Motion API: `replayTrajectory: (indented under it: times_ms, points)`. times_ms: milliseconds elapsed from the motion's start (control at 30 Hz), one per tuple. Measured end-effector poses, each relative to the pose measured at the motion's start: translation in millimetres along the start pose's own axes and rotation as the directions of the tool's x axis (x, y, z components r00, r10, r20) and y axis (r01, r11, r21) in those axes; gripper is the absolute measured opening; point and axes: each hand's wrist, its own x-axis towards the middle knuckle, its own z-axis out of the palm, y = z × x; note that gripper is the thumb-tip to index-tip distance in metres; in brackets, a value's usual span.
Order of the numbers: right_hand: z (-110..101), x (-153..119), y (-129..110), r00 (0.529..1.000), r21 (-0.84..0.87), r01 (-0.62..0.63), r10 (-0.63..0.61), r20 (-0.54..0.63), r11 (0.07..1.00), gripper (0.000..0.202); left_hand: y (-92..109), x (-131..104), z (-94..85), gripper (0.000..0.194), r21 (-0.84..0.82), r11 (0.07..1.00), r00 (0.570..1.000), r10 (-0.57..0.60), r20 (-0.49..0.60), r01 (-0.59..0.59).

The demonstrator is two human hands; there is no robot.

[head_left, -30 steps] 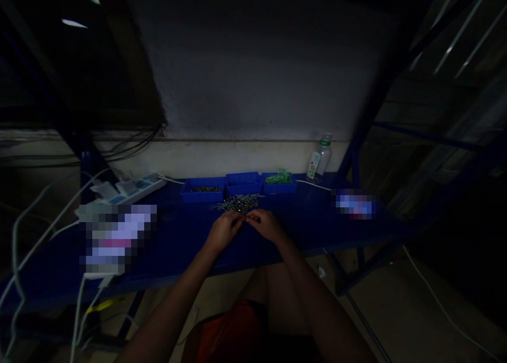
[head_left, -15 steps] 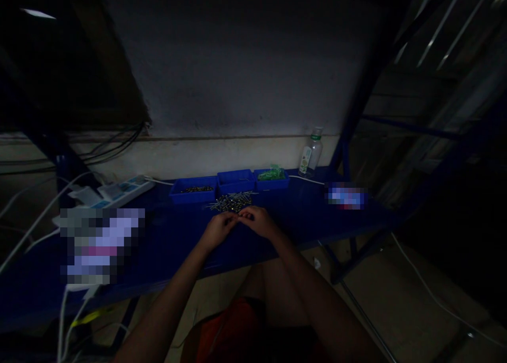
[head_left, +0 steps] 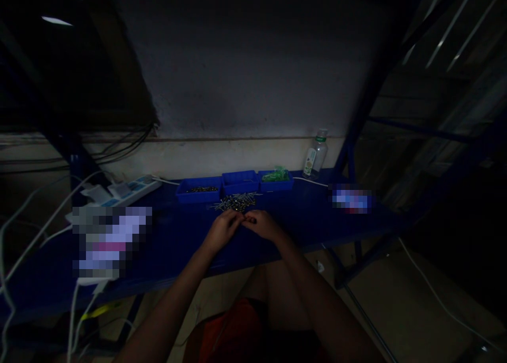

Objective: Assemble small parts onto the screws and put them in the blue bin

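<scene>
My left hand [head_left: 225, 229] and my right hand [head_left: 262, 224] meet at the fingertips over the blue table [head_left: 178, 236]. Both are closed in a pinch; anything between the fingers is too small and dark to make out. Just beyond them lies a loose pile of thin metal pieces [head_left: 236, 201], like screws or pins. Behind the pile stand three blue bins in a row. The left bin [head_left: 198, 197] holds small brownish metal pieces, the middle bin [head_left: 240, 188] shows a thin piece near its rim, and the right bin [head_left: 276, 185] has green plastic [head_left: 277, 175] in it.
A clear bottle [head_left: 315, 154] stands by the wall at the back right. White power strips [head_left: 127, 193] with plugs and cables lie at the left, near a blurred-out object [head_left: 114, 244]. Another blurred object [head_left: 351, 198] sits at the right end. Blue frame posts [head_left: 350, 160] rise at the sides.
The view has shifted, so the scene sits slightly further right. My hands stay together in front of the pile, with the fingers slightly changed in pose.
</scene>
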Motion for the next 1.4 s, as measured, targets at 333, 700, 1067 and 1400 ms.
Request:
replayTrajectory:
  times_ms: [333, 700, 1067, 1400]
  points:
    - [0.3, 0.4, 0.1, 1.000, 0.104, 0.013, -0.013, -0.003, 0.994, 0.016, 5.1, -1.1, -2.7, 0.020, -0.057, 0.996, 0.996, -0.072, -0.042, 0.070]
    - [-2.3, 1.2, 0.1, 0.995, 0.136, 0.048, -0.035, -0.097, 0.990, 0.017, -2.9, -0.6, 2.0, 0.015, -0.099, 0.990, 0.995, -0.099, 0.022, 0.100]
    - [-2.4, 1.3, -1.3, 0.988, 0.175, 0.050, -0.024, -0.150, 0.983, 0.017, -4.9, 0.7, 2.5, 0.029, -0.251, 0.958, 0.989, -0.116, 0.096, 0.136]
    - [-2.8, -1.0, -5.0, 0.992, 0.135, 0.025, -0.008, -0.123, 0.990, 0.020, -8.7, 0.0, 4.0, 0.023, -0.199, 0.967, 0.986, -0.164, -0.003, 0.160]
